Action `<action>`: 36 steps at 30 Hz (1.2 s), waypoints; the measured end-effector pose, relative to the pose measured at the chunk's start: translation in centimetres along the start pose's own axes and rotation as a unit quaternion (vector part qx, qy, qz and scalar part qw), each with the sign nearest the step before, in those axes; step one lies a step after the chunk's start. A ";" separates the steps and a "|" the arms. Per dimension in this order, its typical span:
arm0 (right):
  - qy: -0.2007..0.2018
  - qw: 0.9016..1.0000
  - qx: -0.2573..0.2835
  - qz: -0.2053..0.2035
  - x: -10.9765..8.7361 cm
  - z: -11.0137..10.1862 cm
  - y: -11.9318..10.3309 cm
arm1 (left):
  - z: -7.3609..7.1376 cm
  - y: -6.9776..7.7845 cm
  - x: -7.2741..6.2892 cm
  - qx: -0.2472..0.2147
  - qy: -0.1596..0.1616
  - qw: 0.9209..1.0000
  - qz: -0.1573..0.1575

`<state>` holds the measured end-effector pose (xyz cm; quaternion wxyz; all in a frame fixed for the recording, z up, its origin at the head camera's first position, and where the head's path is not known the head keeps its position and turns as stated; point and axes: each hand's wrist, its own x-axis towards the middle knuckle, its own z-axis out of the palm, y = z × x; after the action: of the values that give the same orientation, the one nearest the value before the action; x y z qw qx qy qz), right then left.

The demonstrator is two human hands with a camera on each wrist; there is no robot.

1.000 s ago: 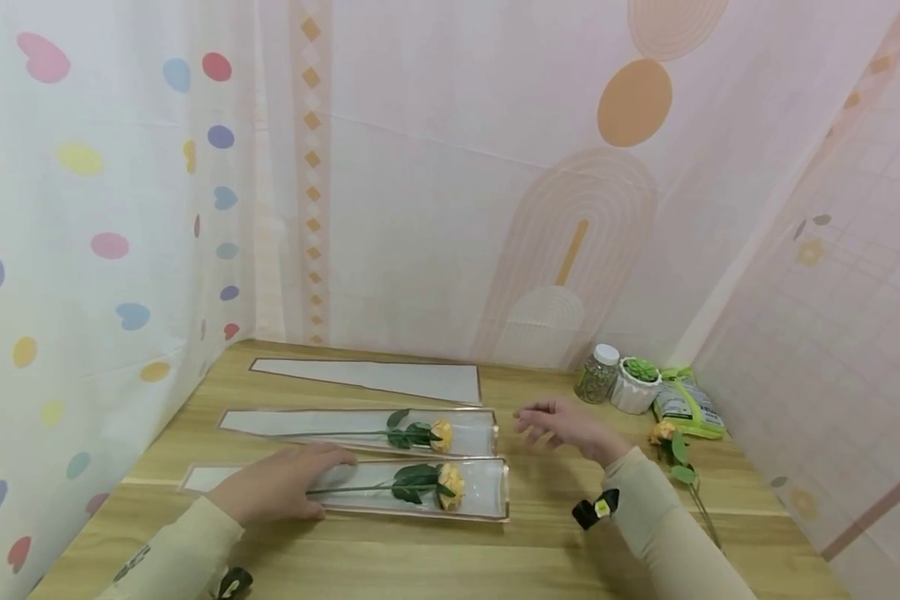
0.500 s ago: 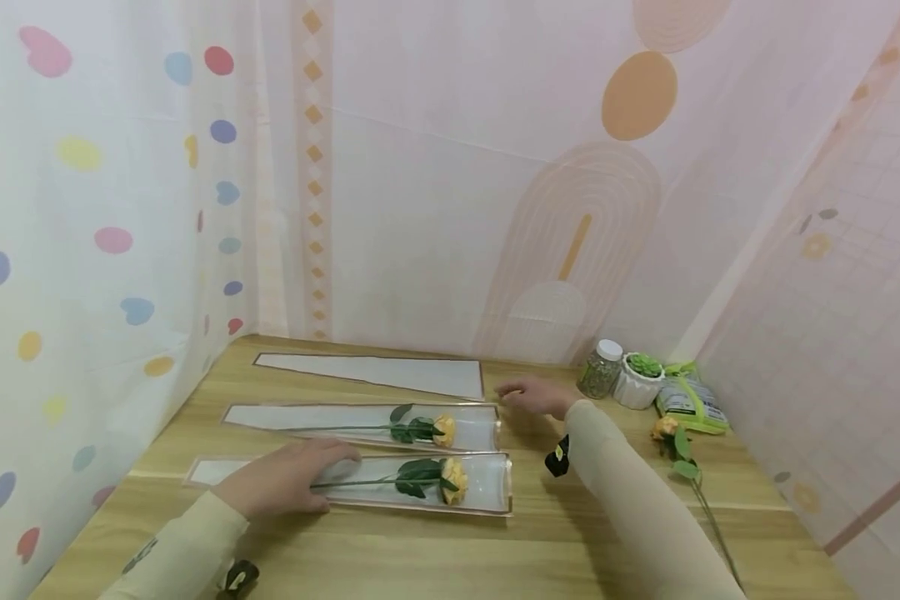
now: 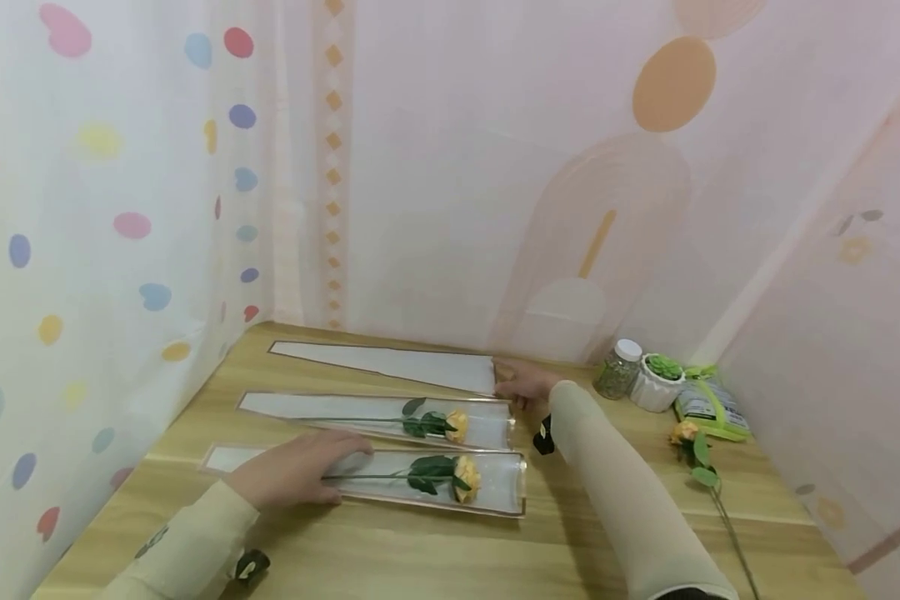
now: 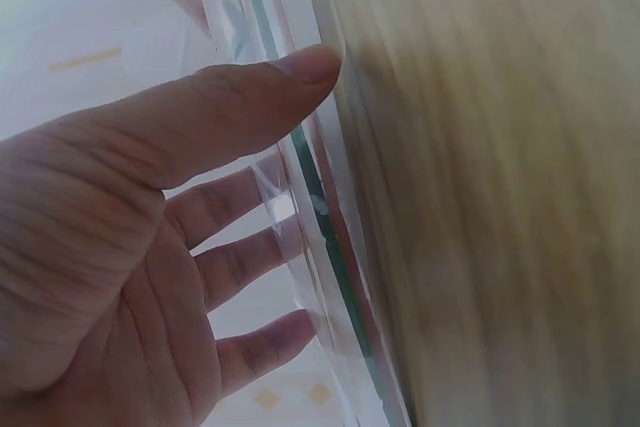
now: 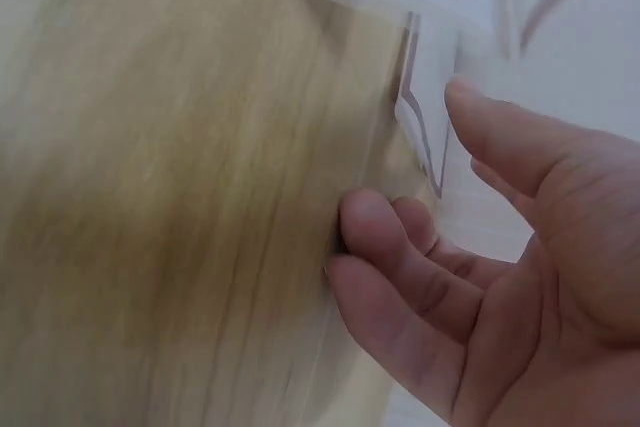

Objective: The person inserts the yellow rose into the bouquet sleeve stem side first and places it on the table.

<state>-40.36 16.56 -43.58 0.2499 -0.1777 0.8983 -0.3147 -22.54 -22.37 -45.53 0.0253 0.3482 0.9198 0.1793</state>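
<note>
In the head view, three long tapered flower sleeves lie on the wooden table. My left hand [image 3: 296,471] rests across the nearest sleeve [image 3: 498,493], which holds a yellow rose [image 3: 467,479]. The left wrist view shows that thumb along the sleeve's edge, the fingers [image 4: 235,262] spread over the clear film beside the green stem [image 4: 345,277]. A second rose [image 3: 457,426] lies in the middle sleeve [image 3: 292,406]. My right hand [image 3: 525,382] is at the wide end of the far, flowerless sleeve [image 3: 420,367]. Its thumb stands apart from the loosely bent fingers [image 5: 405,282], near a sleeve corner [image 5: 425,127].
A loose rose [image 3: 686,433] with a long stem lies on the table's right side. Behind it stand a white-lidded jar [image 3: 618,371], a potted succulent [image 3: 657,383] and a green-edged packet [image 3: 712,407]. Patterned curtains [image 3: 435,183] hang along the back and sides.
My right hand has moved leftward and back to the far sleeve's wide end. The left hand stays on the nearest sleeve. The head view has shifted slightly.
</note>
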 end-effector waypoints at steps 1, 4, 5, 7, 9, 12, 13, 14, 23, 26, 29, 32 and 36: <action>0.007 1.000 -0.001 0.005 0.1 -0.1 0.0 | -0.1 0.1 0.1 -0.001 0.000 1.000 0.001; 0.026 0.999 -0.026 0.006 0.7 0.0 0.2 | -0.2 0.2 0.3 -0.006 -0.001 1.000 0.006; 0.033 0.999 -0.034 0.005 0.8 0.0 0.3 | -0.1 0.3 0.4 -0.004 -0.003 1.000 0.008; 0.052 0.997 -0.049 0.006 1.1 0.1 0.6 | -0.1 0.4 0.5 -0.004 -0.004 1.000 0.009; 0.077 0.995 -0.059 0.000 1.3 0.2 0.9 | 0.0 0.5 0.5 -0.003 -0.005 1.000 0.006; 0.113 0.992 -0.058 -0.002 1.5 0.4 1.4 | 0.1 0.5 0.4 -0.004 -0.005 1.000 0.002; 0.123 0.991 -0.055 -0.005 1.5 0.4 1.6 | 0.1 0.5 0.3 -0.004 -0.006 1.000 -0.001; 0.131 0.990 -0.051 -0.005 1.4 0.5 1.6 | 0.1 0.5 0.2 -0.005 -0.006 1.000 -0.004; 0.168 0.986 0.025 0.001 1.0 -0.2 2.7 | 0.3 0.2 0.2 0.001 -0.011 1.000 -0.018; 0.171 0.982 0.075 -0.011 1.0 -0.4 2.9 | 0.4 0.1 0.2 0.002 -0.012 1.000 -0.022; 0.166 0.974 0.151 -0.024 0.5 -0.1 2.5 | 0.4 0.0 0.2 0.005 -0.010 1.000 -0.022; 0.167 0.963 0.210 -0.030 -0.3 0.4 1.6 | 0.4 0.1 0.2 0.007 -0.010 1.000 -0.020; 0.199 0.951 0.235 -0.027 -0.9 0.8 0.8 | 0.5 0.1 0.2 0.009 -0.008 1.000 -0.016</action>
<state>-39.33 17.24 -44.34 0.0922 -0.0715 0.8254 -0.5524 -22.55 -22.00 -45.90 0.0320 0.3348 0.9267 0.1678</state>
